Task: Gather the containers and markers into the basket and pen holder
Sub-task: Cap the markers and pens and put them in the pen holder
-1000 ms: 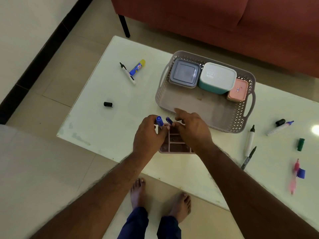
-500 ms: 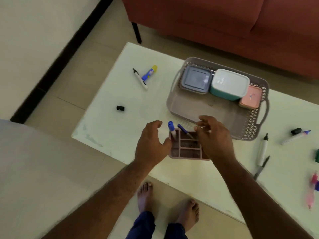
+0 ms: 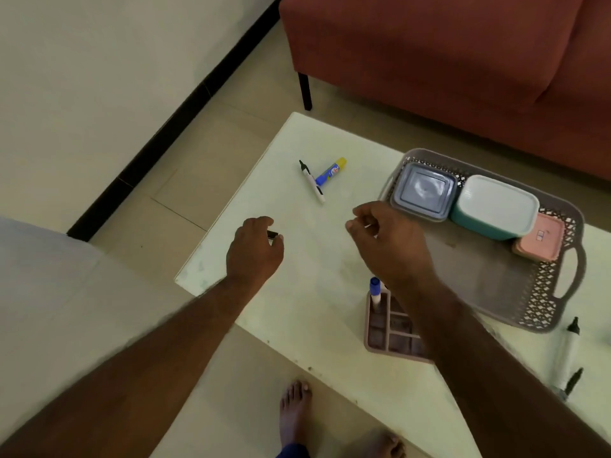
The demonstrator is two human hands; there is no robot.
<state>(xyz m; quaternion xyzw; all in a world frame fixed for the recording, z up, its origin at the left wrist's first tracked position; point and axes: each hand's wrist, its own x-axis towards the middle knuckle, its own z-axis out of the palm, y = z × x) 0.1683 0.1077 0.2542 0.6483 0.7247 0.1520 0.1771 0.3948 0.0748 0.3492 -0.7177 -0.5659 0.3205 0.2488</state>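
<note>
My left hand (image 3: 254, 251) reaches over the white table (image 3: 317, 312) near its left edge, and its thumb and fingers pinch a small black cap (image 3: 273, 234). Beside the grey basket (image 3: 542, 309), my right hand (image 3: 386, 241) hovers with loosely curled fingers and holds nothing. In the basket lie a grey container (image 3: 425, 191), a teal container with a white lid (image 3: 496, 206) and a pink container (image 3: 539, 238). One blue-capped marker (image 3: 375, 292) stands in the pink pen holder (image 3: 386, 340), which my right forearm partly hides.
A black-and-white marker (image 3: 312, 181) and a blue-and-yellow tube (image 3: 330, 170) lie together at the table's far left. Two more markers (image 3: 569, 348) lie at the right edge. A red sofa (image 3: 446, 61) stands behind the table. My bare feet are below the near edge.
Both hands left the pen holder. My left hand moved out to the black cap and closed on it. My right hand rose toward the far left. The view swung left.
</note>
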